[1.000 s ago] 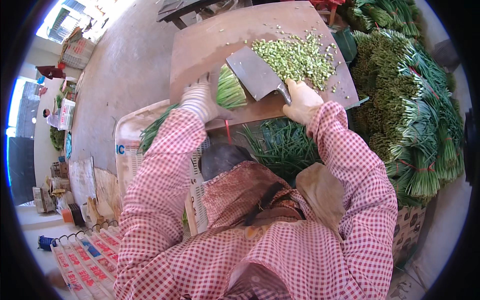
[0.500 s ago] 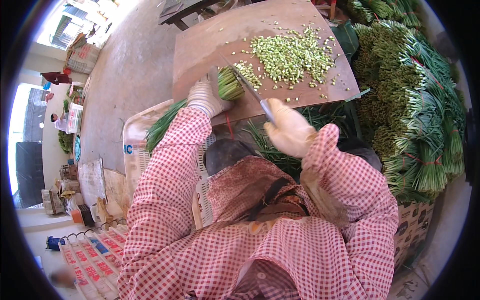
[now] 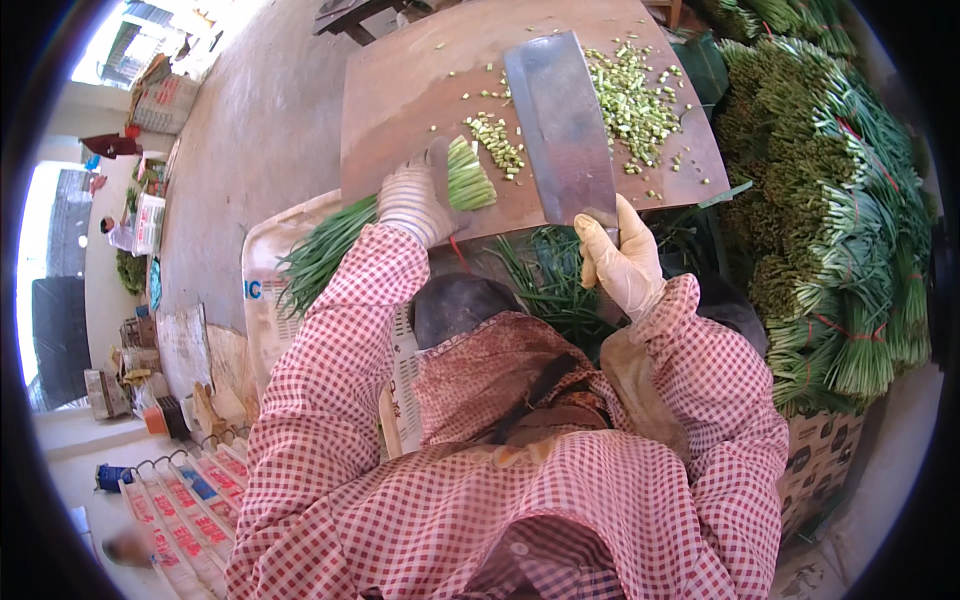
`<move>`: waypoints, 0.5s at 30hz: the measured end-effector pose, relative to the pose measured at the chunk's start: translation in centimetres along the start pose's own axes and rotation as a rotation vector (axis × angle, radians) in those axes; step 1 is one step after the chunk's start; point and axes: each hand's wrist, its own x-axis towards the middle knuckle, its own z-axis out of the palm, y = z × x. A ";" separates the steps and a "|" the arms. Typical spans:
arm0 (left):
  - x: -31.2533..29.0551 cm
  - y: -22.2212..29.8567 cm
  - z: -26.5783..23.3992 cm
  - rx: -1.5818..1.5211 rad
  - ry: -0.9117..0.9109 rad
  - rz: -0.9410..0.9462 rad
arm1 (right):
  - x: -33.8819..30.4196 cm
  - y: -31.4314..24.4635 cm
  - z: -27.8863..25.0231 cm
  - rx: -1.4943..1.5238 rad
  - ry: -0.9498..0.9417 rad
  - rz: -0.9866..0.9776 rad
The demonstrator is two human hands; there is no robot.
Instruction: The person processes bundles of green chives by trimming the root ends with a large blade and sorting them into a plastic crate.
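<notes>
My left hand [image 3: 413,198], in a striped white glove, is closed round a bunch of long green stalks [image 3: 470,178] lying over the near left edge of a wooden board [image 3: 400,95]. Their pale, evenly cut ends point right, and the green leaves trail out to the left beneath my wrist. In a cream glove, my right hand [image 3: 622,262] grips a cleaver [image 3: 565,125] by its handle. The wide blade lies turned with its flat face upward over the board, hiding part of the cut stalk pieces [image 3: 640,105]. A small group of pieces lies between the bunch and the blade.
Bundles of green stalks [image 3: 840,220] are piled high on the right, above a printed carton [image 3: 820,460]. A white plastic crate [image 3: 270,260] stands left of my knees. Loose green leaves [image 3: 560,280] hang below the board's near edge.
The cleaver has swung from edge-on beside the bunch to flat-side up, further right over the cut pieces. The bunch's dark ends are gone, leaving pale cut ends. My left hand has barely moved.
</notes>
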 end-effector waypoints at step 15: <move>3.2 -1.1 -1.7 -0.105 -0.191 0.057 | 1.0 -6.2 5.8 -0.588 0.112 0.403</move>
